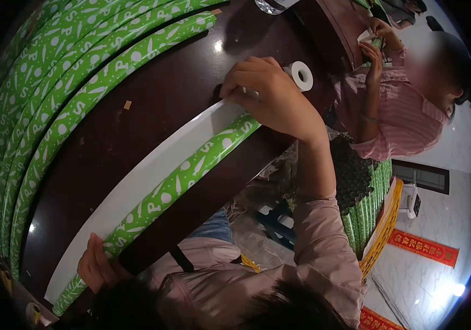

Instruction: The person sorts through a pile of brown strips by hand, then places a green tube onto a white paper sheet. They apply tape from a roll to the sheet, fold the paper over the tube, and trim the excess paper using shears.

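Observation:
A partly rolled sheet [177,181], green with white letters and shapes outside and plain white inside, lies diagonally over the dark table [109,135]. My left hand [99,263] curls its fingers round the lower-left part of the roll. At the upper-right end, my right hand [263,91] has its fingers bent over the sheet's white edge, pressing it; the palm hides the end of the roll. Just beyond that hand stands a white tape roll [301,76].
Many finished green rolls [81,104] lie along the left side. A small tan scrap [127,104] is on the tabletop. Another person in a striped pink shirt [400,121] handles green paper at the upper right. Stacked rolls [359,225] with dark ends are at the right.

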The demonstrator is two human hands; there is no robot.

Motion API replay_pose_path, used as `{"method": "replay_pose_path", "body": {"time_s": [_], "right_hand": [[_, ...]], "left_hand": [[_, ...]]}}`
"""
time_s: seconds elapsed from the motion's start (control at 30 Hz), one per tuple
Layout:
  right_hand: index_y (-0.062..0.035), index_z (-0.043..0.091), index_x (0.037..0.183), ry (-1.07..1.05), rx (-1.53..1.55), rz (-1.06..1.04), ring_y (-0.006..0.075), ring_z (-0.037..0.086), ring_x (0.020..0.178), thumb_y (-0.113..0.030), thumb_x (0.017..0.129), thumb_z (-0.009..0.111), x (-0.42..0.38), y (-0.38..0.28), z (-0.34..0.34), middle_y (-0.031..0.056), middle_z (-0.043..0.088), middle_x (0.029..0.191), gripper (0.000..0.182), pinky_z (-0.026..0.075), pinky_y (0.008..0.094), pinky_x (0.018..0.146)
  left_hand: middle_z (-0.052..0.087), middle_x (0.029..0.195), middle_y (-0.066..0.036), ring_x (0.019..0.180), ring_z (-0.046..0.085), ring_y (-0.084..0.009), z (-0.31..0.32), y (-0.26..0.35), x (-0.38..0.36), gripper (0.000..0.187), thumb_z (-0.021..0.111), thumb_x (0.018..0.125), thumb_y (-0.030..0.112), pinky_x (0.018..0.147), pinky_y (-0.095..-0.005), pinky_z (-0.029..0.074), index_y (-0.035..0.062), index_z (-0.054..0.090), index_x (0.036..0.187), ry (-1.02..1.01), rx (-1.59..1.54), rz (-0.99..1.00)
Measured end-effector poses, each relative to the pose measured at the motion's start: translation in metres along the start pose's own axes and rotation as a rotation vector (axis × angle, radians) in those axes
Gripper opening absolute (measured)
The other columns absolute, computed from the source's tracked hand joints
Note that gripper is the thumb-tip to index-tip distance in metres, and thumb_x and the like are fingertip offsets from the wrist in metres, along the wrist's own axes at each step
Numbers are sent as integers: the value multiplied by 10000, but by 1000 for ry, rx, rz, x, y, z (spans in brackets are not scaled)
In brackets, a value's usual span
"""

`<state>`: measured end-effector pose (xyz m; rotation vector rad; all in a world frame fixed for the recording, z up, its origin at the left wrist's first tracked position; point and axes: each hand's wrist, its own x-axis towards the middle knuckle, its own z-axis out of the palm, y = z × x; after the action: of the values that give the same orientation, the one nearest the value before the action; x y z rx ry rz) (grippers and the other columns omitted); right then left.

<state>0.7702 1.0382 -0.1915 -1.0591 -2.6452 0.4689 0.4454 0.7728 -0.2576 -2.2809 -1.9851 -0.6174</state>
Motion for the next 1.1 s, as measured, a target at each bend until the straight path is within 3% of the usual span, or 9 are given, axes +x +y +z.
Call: {"method": "replay_pose_path", "body": {"time_s": [0.27,0.37,0.47,0.67,0.77,0.83,0.87,0.93,1.1], "right_hand": [[-94,678,843,-2,-11,-37,171,546,891,-2,713,693,2,0,-1,-19,613,840,160,363,327,863],[-110,692,811,4,-63,-63,169,543,887,6,690,699,1,0,-3,-28,609,831,168,362,331,865],[-132,719,809,49,-64,-120,178,537,896,4,647,705,-3,4,-1,-24,607,865,211,363,330,862],[-150,751,943,54,-135,-138,205,531,922,74,642,604,-13,6,-10,49,584,1055,403,381,336,848],[-148,733,1024,-28,117,-6,223,535,916,115,670,545,-18,8,-9,76,575,1083,479,406,321,817],[-156,721,1063,208,423,248,231,544,970,96,718,585,-18,6,-8,40,606,1030,449,409,374,874],[-156,721,1063,210,420,252,231,544,970,96,718,585,-18,12,-7,40,606,1030,449,409,374,874],[-145,704,1084,439,-245,59,238,544,952,93,736,585,-17,33,-7,42,609,1021,438,427,360,838],[-124,714,1008,511,-191,131,242,556,906,50,729,661,-21,45,-22,46,623,988,333,443,351,803]], "left_hand": [[607,1212,-152,961,606,-302,-3,4,2,378,499,895,121,823,-392,466,-5,542,1248,-39,120,-30],[608,1208,-157,955,611,-307,-1,4,3,374,506,892,107,812,-393,470,-4,543,1246,-12,28,-21],[607,1209,-164,948,616,-308,-2,6,3,366,501,899,122,814,-393,469,-7,548,1238,0,54,-38],[603,1213,-166,975,607,-305,-3,8,4,370,480,910,159,830,-390,459,-9,555,1231,-10,34,-54],[598,1221,-168,985,601,-307,-1,3,1,376,501,891,122,843,-396,450,-16,549,1237,-5,-8,-45],[596,1223,-168,979,599,-309,1,-4,-1,378,504,890,124,847,-399,447,-23,548,1236,15,-15,20],[596,1224,-168,977,599,-310,2,-5,-2,379,505,890,125,849,-400,446,-25,547,1235,22,-19,43],[599,1222,-168,970,597,-310,0,-2,-1,379,497,896,144,847,-400,446,-26,552,1231,4,27,26],[625,1193,-148,932,605,-291,7,-8,-10,360,482,916,182,814,-372,458,-18,580,1200,10,88,9]]}}
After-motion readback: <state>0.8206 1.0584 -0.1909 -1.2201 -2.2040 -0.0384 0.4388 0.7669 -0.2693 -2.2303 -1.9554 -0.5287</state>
